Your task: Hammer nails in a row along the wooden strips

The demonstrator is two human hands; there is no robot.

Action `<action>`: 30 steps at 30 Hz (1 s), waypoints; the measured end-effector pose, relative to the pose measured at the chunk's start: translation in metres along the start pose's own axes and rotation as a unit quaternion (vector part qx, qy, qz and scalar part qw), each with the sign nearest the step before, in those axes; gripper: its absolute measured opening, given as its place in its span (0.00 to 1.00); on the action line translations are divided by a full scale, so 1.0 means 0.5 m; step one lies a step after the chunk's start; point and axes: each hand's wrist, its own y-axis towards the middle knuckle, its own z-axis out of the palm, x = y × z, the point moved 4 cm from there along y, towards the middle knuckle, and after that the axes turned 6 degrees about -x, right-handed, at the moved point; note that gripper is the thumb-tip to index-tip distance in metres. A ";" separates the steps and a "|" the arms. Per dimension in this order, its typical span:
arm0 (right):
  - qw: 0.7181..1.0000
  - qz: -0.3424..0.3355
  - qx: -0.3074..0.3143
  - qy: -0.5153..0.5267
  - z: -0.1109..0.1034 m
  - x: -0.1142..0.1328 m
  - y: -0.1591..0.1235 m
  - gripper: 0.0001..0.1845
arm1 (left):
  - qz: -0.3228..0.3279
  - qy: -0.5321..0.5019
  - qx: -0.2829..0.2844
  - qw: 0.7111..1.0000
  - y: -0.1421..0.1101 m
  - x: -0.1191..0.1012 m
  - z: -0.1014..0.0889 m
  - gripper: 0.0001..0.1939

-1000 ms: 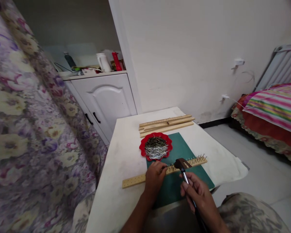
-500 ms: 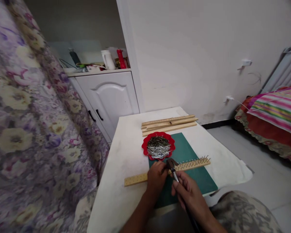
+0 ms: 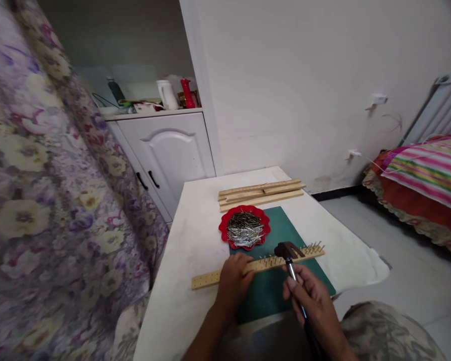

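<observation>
A narrow wooden strip (image 3: 206, 280) lies slantwise across a green mat (image 3: 263, 296); its left end shows small dark holes and sticks out past the mat. Nails (image 3: 311, 248) stand in a row along its right part, some leaning. My left hand (image 3: 233, 278) is closed around the strip left of the nails, fingers over the far edge. In my right hand (image 3: 310, 296) is a claw hammer (image 3: 291, 268), gripped by the handle, its dark head above the nailed part. A red scalloped dish (image 3: 223, 230) full of loose nails (image 3: 248, 228) sits behind the strip.
Several bare wooden strips (image 3: 263, 193) lie at the back of the white-covered table (image 3: 173, 301). A floral curtain (image 3: 60, 200) hangs at left, beside a white cabinet (image 3: 176, 155). To the right is a bed (image 3: 428, 175) with a striped cover.
The hammer and my right hand have moved right and the head has turned. My left hand has slid a little left along the strip, uncovering nails in its middle.
</observation>
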 end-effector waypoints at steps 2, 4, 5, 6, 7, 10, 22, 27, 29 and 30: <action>1.000 0.001 -0.011 0.009 -0.010 0.005 -0.002 0.16 | 0.001 0.018 0.005 1.000 -0.009 0.007 -0.008 0.12; 1.000 0.002 -0.018 0.015 -0.016 0.007 -0.004 0.17 | -0.003 0.025 0.004 1.000 -0.015 0.009 -0.012 0.12; 1.000 0.002 -0.019 0.015 -0.018 0.006 -0.005 0.17 | -0.003 0.027 0.003 1.000 -0.015 0.009 -0.011 0.12; 1.000 0.001 -0.020 0.015 -0.019 0.005 -0.006 0.17 | -0.002 0.028 0.001 1.000 -0.015 0.007 -0.009 0.12; 1.000 -0.001 -0.019 0.013 -0.019 0.004 -0.006 0.17 | 0.000 0.030 0.000 1.000 -0.013 0.005 -0.005 0.12; 1.000 -0.004 -0.012 0.009 -0.018 -0.002 -0.007 0.16 | 0.008 0.036 -0.004 0.999 -0.007 -0.005 0.008 0.11; 0.999 0.013 -0.023 0.025 -0.017 -0.007 -0.011 0.19 | 0.023 0.075 -0.046 0.996 0.072 -0.024 -0.033 0.07; 0.999 0.021 -0.009 0.027 -0.012 -0.009 -0.011 0.19 | -0.011 0.164 -0.004 0.986 0.137 -0.003 -0.027 0.06; 0.999 0.022 -0.017 0.028 -0.013 -0.011 -0.011 0.20 | -0.035 0.197 0.014 0.980 0.149 0.006 -0.018 0.05; 0.999 0.021 -0.020 0.028 -0.013 -0.012 -0.010 0.20 | -0.043 0.212 0.023 0.976 0.153 0.009 -0.015 0.06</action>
